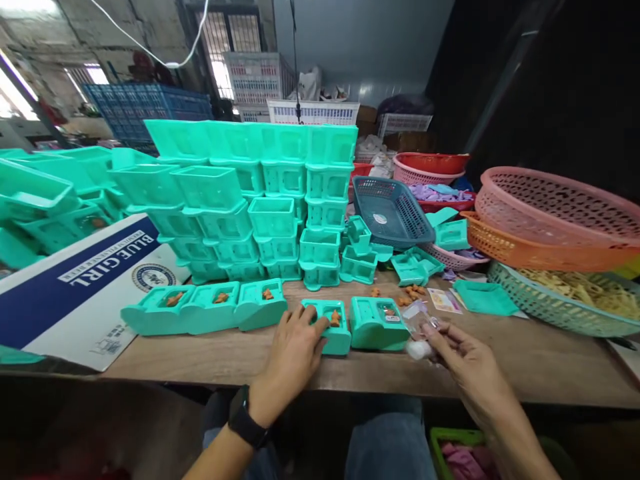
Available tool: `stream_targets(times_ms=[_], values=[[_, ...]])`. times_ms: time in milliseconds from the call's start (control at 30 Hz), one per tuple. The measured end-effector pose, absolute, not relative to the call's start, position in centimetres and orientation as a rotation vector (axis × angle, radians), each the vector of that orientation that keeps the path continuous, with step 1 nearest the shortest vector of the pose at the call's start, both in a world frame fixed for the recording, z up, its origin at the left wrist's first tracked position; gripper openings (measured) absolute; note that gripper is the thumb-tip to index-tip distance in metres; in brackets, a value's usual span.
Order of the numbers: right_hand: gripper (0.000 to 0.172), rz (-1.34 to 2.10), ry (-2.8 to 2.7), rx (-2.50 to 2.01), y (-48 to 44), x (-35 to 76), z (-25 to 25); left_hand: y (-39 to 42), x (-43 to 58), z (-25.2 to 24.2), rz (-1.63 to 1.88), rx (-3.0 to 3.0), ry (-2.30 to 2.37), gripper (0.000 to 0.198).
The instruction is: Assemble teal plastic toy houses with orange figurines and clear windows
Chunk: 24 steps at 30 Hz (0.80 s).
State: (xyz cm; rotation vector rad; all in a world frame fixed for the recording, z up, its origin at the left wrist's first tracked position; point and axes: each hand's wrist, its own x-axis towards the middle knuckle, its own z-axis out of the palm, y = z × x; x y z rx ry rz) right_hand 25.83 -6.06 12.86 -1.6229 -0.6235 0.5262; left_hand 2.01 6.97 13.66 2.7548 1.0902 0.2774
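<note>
My left hand, with a black watch on the wrist, grips the left end of a turquoise plastic box on the table. A small orange figure sits in that box's top recess. To its right stands another turquoise box with a clear cover and a small label in its recess. Beside that box, my right hand pinches a crumpled clear plastic piece; a white round part hangs at its lower side. Three joined turquoise boxes, each with an orange figure, lie left of my left hand.
Stacked turquoise boxes rise behind the row. A white and blue carton leans at left. Loose orange figures, a printed card and a dark basket lie right of centre. Round baskets crowd the right side.
</note>
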Motion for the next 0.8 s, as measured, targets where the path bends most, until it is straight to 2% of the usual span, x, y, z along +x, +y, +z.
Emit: stream_targets(times_ms=[200,400,533,633,800], values=[[0.058,0.779,-1.035,-1.575,-5.1,20.7,12.4,4.1,-0.9,14.1,0.281,2.652,1.11,0.027],[0.057,0.586,-1.083,-1.744,-3.4,21.7,8.7,5.0,-1.8,13.5,0.477,2.572,0.96,0.065],[0.05,0.584,-1.156,-1.806,-3.4,24.4,8.8,6.1,-1.2,12.6,0.432,2.561,0.872,0.085],[0.046,0.633,-1.321,-1.831,-3.1,24.7,10.1,6.2,-1.0,12.5,0.395,2.545,0.907,0.083],[0.051,0.784,-1.429,-1.755,-1.3,22.7,11.9,5.7,-2.0,12.8,0.386,2.519,0.923,0.081]])
